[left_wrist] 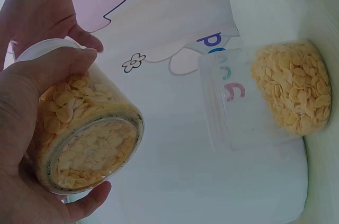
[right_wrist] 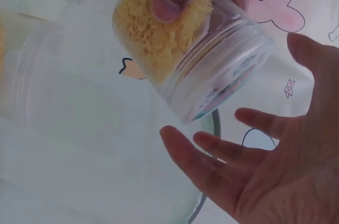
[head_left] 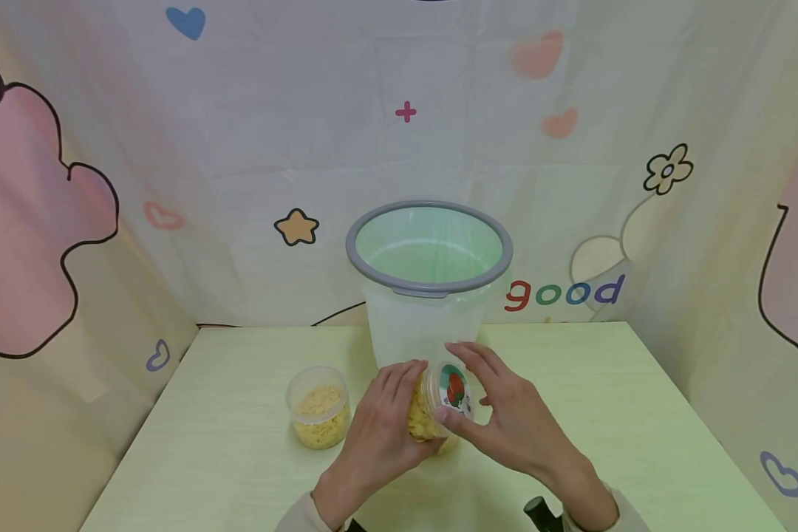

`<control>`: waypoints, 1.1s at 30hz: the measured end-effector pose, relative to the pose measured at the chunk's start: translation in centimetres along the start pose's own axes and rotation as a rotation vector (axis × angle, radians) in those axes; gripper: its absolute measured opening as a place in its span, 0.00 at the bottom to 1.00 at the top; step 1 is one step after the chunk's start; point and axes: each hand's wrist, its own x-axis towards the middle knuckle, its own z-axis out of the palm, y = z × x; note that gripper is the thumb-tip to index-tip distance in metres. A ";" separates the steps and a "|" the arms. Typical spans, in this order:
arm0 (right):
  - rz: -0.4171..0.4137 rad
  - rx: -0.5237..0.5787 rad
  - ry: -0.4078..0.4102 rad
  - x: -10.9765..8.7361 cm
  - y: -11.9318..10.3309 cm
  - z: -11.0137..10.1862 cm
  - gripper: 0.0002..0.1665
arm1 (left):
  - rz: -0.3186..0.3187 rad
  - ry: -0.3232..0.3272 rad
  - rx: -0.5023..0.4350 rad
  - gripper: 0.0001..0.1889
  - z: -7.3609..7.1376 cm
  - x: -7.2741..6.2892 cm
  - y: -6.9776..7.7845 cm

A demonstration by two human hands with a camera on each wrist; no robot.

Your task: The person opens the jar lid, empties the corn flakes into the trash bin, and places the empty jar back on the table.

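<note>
My left hand grips a clear plastic jar of yellow flakes, tilted above the table, its labelled lid turned toward my right hand. In the left wrist view, the jar's round base faces the camera. Fingers spread, my right hand is beside the lid; the right wrist view shows a gap between them. A second jar, partly filled with similar flakes, stands on the table to the left. Another flake-filled jar stands below the held one, mostly hidden in the head view.
Behind the hands stands a tall translucent bucket with a grey rim. The pale table is enclosed by a printed cloth backdrop at the back and sides.
</note>
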 end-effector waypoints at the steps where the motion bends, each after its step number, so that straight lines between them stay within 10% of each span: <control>1: 0.028 -0.005 0.000 0.0 -0.1 0.0 0.40 | -0.003 -0.002 -0.001 0.52 0.0 0.0 0.0; 8: 0.051 0.064 -0.034 0.1 -0.1 0.4 0.36 | -0.009 -0.016 0.007 0.52 0.0 0.0 0.0; 23: -0.292 0.008 -0.151 0.3 1.3 -0.8 0.44 | 0.005 0.003 0.017 0.50 0.1 0.1 0.0; 33: -0.096 -0.003 -0.021 0.2 0.2 -0.7 0.43 | 0.001 0.021 -0.007 0.50 0.1 0.1 0.1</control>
